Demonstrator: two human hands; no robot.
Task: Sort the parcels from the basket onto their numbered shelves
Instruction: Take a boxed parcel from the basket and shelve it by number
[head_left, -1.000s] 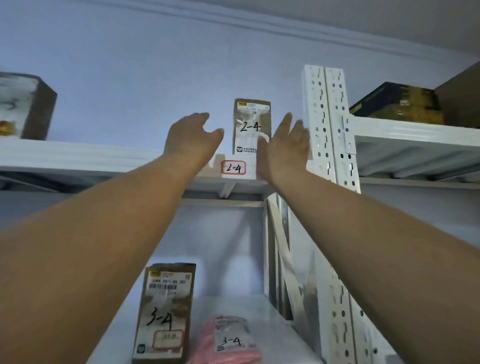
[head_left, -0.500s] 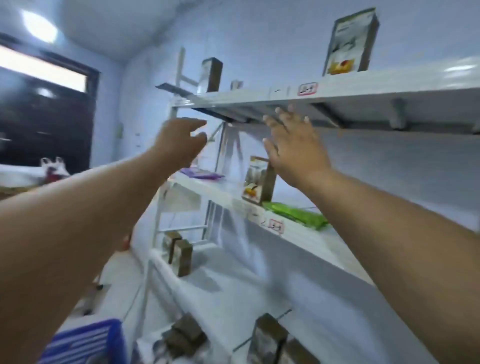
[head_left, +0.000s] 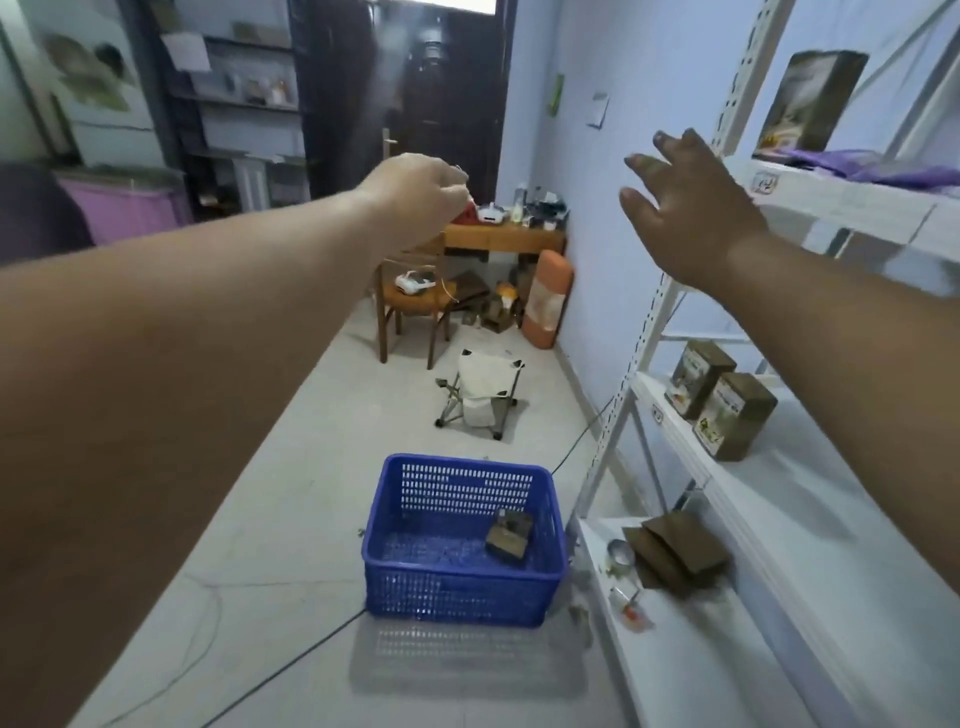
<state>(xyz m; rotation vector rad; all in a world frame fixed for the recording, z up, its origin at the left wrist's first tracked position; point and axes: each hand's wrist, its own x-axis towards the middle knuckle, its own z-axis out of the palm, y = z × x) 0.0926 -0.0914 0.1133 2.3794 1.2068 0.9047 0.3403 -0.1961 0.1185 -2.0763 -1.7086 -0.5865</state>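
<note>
While both arms are stretched forward at about chest height, nothing is held in either hand: the left hand (head_left: 415, 195) is seen from the back with its fingers loosely curled downward, and the right hand (head_left: 685, 205) is spread wide, fingers straight and apart, just in front of the white shelf upright (head_left: 649, 332). Below and between the hands, a blue basket (head_left: 462, 592) is set on the pale floor (head_left: 291, 519), close beside the foot of the shelving. One brown parcel (head_left: 509, 535) is left inside it, lying against the right-hand part of the bottom, its long axis pointed roughly away from the viewer and slightly tilted. On the shelves to the right, two upright brown boxes (head_left: 719, 402) are stood side by side, and flat brown packets (head_left: 675, 551) are laid on the lowest shelf.
</note>
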